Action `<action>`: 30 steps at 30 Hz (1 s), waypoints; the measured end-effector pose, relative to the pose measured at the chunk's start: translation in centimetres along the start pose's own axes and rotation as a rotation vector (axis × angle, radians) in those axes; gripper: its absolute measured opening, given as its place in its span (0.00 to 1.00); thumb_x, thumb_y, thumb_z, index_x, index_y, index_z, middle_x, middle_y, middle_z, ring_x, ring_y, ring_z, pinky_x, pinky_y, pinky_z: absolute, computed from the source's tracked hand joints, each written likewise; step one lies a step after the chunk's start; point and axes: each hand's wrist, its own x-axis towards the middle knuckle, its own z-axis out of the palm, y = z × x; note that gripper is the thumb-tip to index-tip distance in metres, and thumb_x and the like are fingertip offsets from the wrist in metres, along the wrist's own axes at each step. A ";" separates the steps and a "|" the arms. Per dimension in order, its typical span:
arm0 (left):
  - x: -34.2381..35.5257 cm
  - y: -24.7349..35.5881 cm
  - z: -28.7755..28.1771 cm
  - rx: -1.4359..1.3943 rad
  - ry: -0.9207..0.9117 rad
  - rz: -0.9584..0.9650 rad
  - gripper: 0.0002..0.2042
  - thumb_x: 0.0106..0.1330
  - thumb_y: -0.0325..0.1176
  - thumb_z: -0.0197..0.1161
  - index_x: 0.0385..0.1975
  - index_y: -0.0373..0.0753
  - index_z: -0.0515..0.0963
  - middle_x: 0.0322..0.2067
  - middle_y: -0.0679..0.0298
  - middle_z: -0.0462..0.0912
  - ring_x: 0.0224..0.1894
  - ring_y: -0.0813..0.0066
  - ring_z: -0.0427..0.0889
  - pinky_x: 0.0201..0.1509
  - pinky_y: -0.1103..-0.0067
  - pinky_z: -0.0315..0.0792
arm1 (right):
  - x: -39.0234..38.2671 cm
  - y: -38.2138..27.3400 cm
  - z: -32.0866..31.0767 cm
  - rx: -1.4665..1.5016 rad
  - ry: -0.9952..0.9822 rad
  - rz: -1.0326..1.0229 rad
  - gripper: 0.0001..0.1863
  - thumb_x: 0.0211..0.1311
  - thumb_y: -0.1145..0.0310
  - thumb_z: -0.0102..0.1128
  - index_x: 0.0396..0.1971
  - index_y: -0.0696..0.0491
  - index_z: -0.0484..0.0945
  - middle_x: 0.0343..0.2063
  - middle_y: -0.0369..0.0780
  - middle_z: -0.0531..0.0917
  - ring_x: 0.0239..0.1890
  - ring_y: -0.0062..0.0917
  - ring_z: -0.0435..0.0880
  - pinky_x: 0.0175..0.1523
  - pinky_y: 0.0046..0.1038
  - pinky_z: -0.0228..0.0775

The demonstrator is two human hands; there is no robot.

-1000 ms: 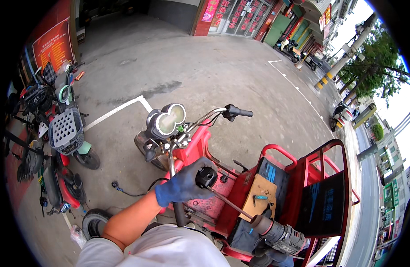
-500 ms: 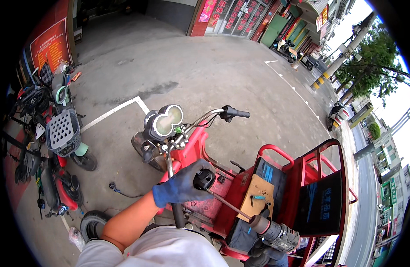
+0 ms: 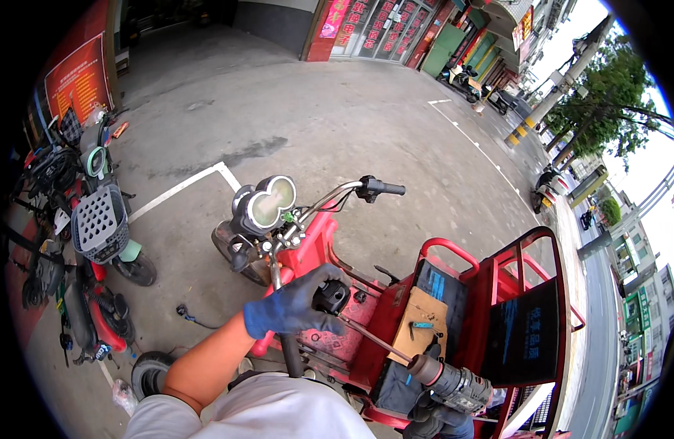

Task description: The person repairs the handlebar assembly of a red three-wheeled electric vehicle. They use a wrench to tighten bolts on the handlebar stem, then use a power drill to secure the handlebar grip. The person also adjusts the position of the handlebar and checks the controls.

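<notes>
My left hand [image 3: 293,304], in a blue and grey glove, is closed around a small black handlebar switch housing [image 3: 331,295]. It holds the housing beside the near handlebar grip [image 3: 291,355] of a red cargo tricycle [image 3: 308,252]. In my right hand [image 3: 438,421], also gloved and partly hidden at the lower edge, is a power drill [image 3: 454,382]. Its long thin bit [image 3: 373,336] reaches up and left to the housing; whether the tip sits in a screw is too small to tell.
Cardboard [image 3: 410,342] with a teal-handled tool [image 3: 422,325] lies on the tricycle's seat. The round twin gauges [image 3: 271,203] and far handlebar grip [image 3: 384,188] stand ahead. Parked scooters, one with a grey basket [image 3: 99,223], crowd the left beside a loose tyre [image 3: 148,374].
The whole view has shifted slightly, so the tricycle sits a little farther left. Both hands keep their holds, and the bit still reaches the housing.
</notes>
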 end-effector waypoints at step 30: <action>-0.3 -0.7 0.6 -0.335 0.006 0.033 0.23 0.75 0.49 0.50 0.55 0.35 0.65 0.41 0.66 0.70 0.42 0.82 0.69 0.48 0.82 0.69 | -3.7 3.5 2.7 1.561 -0.526 0.595 0.24 0.47 0.62 0.72 0.40 0.58 0.73 0.31 0.41 0.81 0.30 0.30 0.83 0.36 0.31 0.76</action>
